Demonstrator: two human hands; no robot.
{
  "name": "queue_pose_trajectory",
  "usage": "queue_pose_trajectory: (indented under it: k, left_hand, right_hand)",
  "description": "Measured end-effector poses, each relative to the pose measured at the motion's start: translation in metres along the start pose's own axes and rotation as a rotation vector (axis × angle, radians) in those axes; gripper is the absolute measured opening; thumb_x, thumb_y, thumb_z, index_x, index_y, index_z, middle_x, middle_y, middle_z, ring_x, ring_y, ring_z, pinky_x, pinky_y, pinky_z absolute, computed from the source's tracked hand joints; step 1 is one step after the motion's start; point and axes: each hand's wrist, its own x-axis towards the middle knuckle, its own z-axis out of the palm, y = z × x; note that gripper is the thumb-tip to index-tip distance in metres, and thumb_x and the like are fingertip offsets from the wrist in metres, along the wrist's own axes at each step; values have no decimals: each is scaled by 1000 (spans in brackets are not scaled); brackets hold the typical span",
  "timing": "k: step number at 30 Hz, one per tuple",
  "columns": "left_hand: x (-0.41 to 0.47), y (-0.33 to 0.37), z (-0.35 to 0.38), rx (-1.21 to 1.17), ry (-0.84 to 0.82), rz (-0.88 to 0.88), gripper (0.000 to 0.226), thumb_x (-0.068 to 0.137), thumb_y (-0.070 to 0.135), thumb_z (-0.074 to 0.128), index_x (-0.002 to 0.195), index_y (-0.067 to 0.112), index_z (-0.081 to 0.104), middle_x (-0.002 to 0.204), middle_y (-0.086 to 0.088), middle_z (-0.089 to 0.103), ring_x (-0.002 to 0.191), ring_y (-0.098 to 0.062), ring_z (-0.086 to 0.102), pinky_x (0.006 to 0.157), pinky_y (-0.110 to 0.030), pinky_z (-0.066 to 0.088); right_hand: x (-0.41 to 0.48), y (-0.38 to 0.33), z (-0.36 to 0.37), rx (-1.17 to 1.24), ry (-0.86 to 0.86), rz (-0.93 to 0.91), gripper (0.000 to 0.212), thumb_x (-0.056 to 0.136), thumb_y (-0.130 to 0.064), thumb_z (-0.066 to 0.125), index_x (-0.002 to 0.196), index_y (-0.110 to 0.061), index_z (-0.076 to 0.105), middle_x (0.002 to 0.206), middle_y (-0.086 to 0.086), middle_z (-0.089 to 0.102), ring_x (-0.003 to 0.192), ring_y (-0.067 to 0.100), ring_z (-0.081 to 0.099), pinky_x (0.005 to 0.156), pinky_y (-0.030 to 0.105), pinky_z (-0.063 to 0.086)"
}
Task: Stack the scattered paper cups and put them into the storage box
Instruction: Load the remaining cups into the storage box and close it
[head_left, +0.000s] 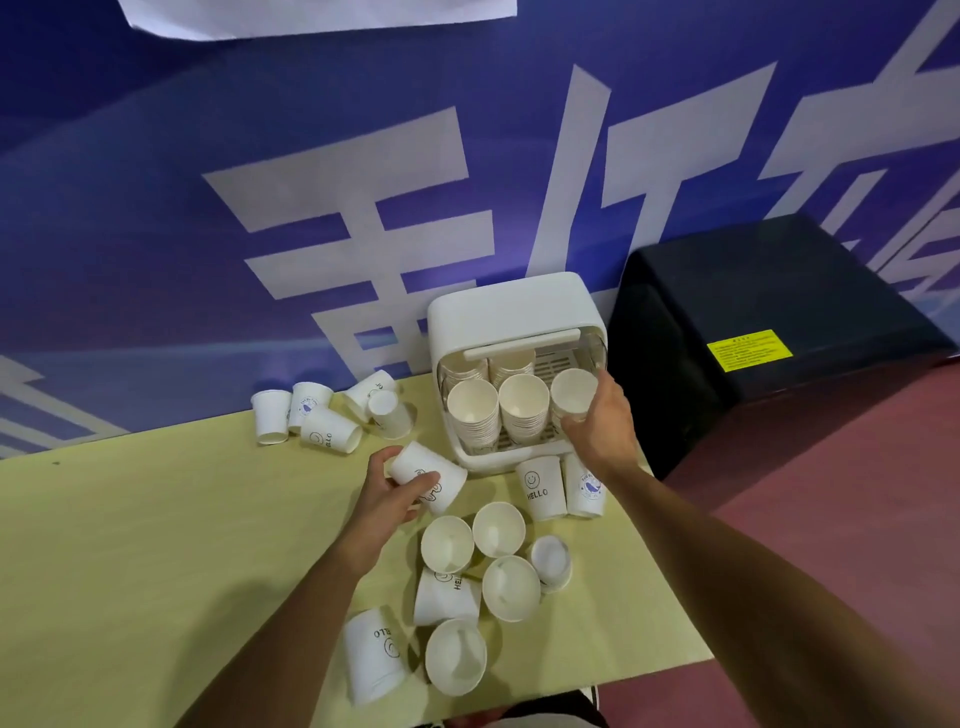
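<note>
The left hand (392, 491) grips a single paper cup (434, 475), thumb and fingers curled round its wall near the base. The cup is tilted, mouth away from the palm, over the table (156, 545) just in front of the storage box (509, 312). The right hand (605, 423) reaches into the box's open front, thumb and fingers closed round the right front stack (571, 392). Two more front stacks (472, 408) stand beside it, with two further stacks behind. Two inverted cups (540, 488) stand just in front of the box. A near cluster of loose cups (498, 530), some upright, some on their sides, lies closer to the person. A far group of loose cups (330, 431) lies at the table's far edge, left of the box. A black cabinet (769, 312) stands to the right.
</note>
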Motion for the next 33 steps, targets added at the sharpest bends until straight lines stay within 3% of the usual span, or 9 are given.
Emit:
queue_pose_trajectory:
  k: [4, 7, 10, 15, 17, 21, 27, 30, 33]
  left_hand:
    - [0, 1, 6, 5, 12, -5, 60, 84, 27, 77, 130, 31, 39, 114, -7, 65, 102, -19, 66, 87, -37, 54]
    - [1, 5, 17, -21, 19, -9, 57, 84, 31, 76, 128, 28, 39, 117, -7, 65, 103, -20, 67, 86, -36, 55]
    - [3, 9, 29, -47, 20, -38, 56, 86, 38, 73, 128, 25, 39, 117, -8, 67, 102, -21, 69, 89, -37, 55]
    - [3, 17, 46, -179, -23, -99, 49, 89, 39, 68, 126, 20, 45, 114, -10, 68, 104, -24, 68, 83, -36, 56]
    - [3, 18, 49, -230, -47, -126, 48, 88, 41, 68, 126, 18, 49, 115, -13, 67, 107, -28, 66, 88, -40, 54]
    - [3, 20, 56, -283, -85, -143, 50, 87, 42, 70, 126, 17, 49, 114, -14, 69, 98, -27, 69, 83, -41, 55]
    - [-1, 23, 66, -315, -152, -151, 54, 86, 39, 72, 126, 13, 48, 113, -12, 69, 90, -23, 72, 66, -31, 56]
    - [-1, 22, 67, -220, -195, -156, 49, 89, 43, 68, 125, 13, 52, 111, -9, 72, 88, -20, 73, 70, -33, 53]
    - [-1, 18, 63, -129, -214, -145, 44, 89, 46, 66, 122, 18, 58, 108, -3, 75, 92, -18, 72, 71, -30, 54]
  right_hand:
    - [-11, 5, 1, -75, 6, -26, 80, 86, -25, 74, 151, -12, 30, 147, 13, 44, 135, 32, 43, 108, 47, 43]
    - [-27, 1, 4, -4, 65, -92, 63, 90, -28, 69, 145, -11, 42, 143, 9, 49, 133, 27, 46, 109, 45, 43]
    - [-51, -4, 12, 134, -29, -171, 57, 88, -37, 70, 137, -15, 52, 132, 1, 58, 122, 17, 54, 103, 37, 47]
    - [-86, -7, 32, 252, -290, -89, 84, 68, -67, 74, 140, -34, 44, 133, -17, 53, 120, 4, 52, 100, 27, 44]
    - [-91, -8, 35, 306, -347, -53, 80, 65, -70, 77, 133, -48, 41, 131, -23, 54, 120, -1, 52, 100, 27, 45]
    - [-96, -12, 31, 339, -377, -76, 71, 60, -74, 80, 114, -75, 34, 114, -44, 54, 113, -18, 50, 85, 2, 39]
    - [-96, -16, 25, 402, -311, -77, 62, 69, -50, 82, 107, -75, 40, 109, -41, 58, 104, -16, 55, 76, 1, 44]
    - [-93, -10, 21, 447, -244, -65, 55, 70, -46, 83, 112, -58, 50, 112, -23, 64, 103, -8, 60, 80, 7, 46]
    - [-85, -2, 13, 479, -160, -38, 57, 71, -52, 81, 119, -47, 51, 125, -13, 56, 109, 3, 60, 85, 17, 52]
